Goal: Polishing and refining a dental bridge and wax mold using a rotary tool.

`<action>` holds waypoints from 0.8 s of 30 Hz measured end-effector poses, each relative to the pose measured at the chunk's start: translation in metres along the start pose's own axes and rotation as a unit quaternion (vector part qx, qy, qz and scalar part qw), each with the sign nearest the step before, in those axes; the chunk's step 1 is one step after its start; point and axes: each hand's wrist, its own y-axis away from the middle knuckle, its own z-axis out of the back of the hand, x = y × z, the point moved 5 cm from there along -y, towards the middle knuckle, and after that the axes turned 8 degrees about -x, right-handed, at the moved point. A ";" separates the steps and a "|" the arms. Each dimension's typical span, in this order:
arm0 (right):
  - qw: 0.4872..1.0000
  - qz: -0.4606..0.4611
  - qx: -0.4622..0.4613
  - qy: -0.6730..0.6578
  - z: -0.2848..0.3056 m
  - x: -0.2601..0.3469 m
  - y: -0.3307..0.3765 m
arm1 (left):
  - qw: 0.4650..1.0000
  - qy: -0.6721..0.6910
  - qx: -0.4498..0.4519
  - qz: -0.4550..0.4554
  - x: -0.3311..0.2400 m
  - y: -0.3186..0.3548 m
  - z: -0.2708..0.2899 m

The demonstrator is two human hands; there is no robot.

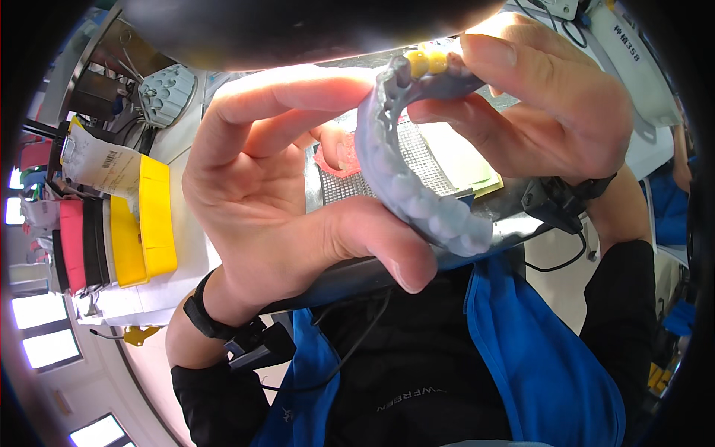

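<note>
A grey horseshoe-shaped dental model (383, 164) is held up in front of me, tilted so that its curve faces left. Two yellow tooth crowns (427, 62) sit at its upper end. My left hand (257, 186) is closed on the arch from the left, its fingers at the upper outer side and its thumb by the lower front teeth. My right hand (562, 104) pinches the upper right end, beside the crowns, between thumb and fingers. The fingertips behind the model are partly hidden.
A large black rounded object (313, 33) hangs close above my hands. Below the model lie a metal mesh (424, 153), a pale yellow pad (473, 167) and a red piece (335, 162). Yellow bins (156, 223) and a grey holder with holes (167, 97) stand left. A white casing (633, 63) stands right.
</note>
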 end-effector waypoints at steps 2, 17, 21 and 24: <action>1.000 -0.013 -0.006 -0.010 -0.001 -0.004 0.008 | 1.000 0.002 -0.005 0.011 0.004 0.001 -0.003; 0.997 0.051 0.022 0.047 -0.024 -0.041 0.030 | 0.957 0.102 -0.002 0.273 0.043 -0.007 0.005; 0.995 -0.018 0.098 -0.023 -0.034 -0.052 0.026 | 0.968 0.046 0.028 0.244 0.054 -0.013 0.005; 0.999 0.037 0.032 -0.001 -0.033 -0.082 0.022 | 0.966 -0.058 0.045 0.247 0.064 -0.023 0.019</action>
